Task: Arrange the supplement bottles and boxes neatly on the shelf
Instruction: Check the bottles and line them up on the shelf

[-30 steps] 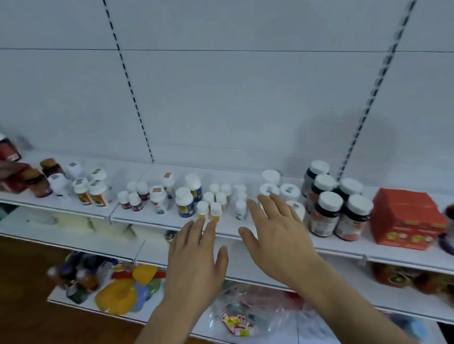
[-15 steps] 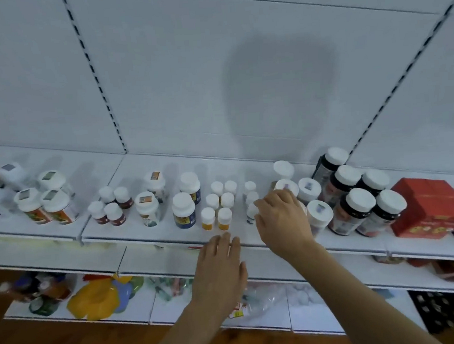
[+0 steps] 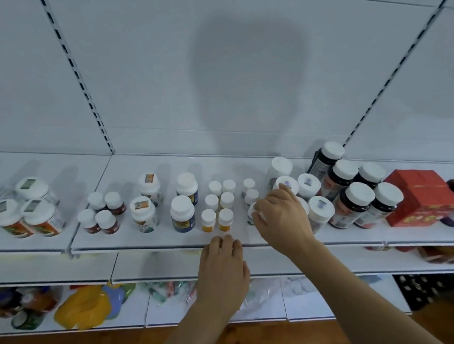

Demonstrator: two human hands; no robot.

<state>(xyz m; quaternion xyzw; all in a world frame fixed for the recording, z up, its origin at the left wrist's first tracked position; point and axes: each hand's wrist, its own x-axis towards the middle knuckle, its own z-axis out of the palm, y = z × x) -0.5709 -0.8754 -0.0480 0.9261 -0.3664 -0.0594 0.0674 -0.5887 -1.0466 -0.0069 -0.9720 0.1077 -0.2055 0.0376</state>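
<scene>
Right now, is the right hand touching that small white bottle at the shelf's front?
Touching. The head view shows the right hand with thumb and fingers around the small white bottle.

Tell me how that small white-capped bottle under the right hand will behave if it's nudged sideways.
The small white-capped bottle looks light and narrow, so it may tip rather than slide. Its round body would probably roll if it falls. Two similar bottles stand close behind it, so a push could knock them.

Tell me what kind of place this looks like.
Probably a pharmacy or health shop aisle: white retail shelving on slotted uprights, rows of white-capped supplement bottles, a red product box, and packaged goods on the lower shelf.
</scene>
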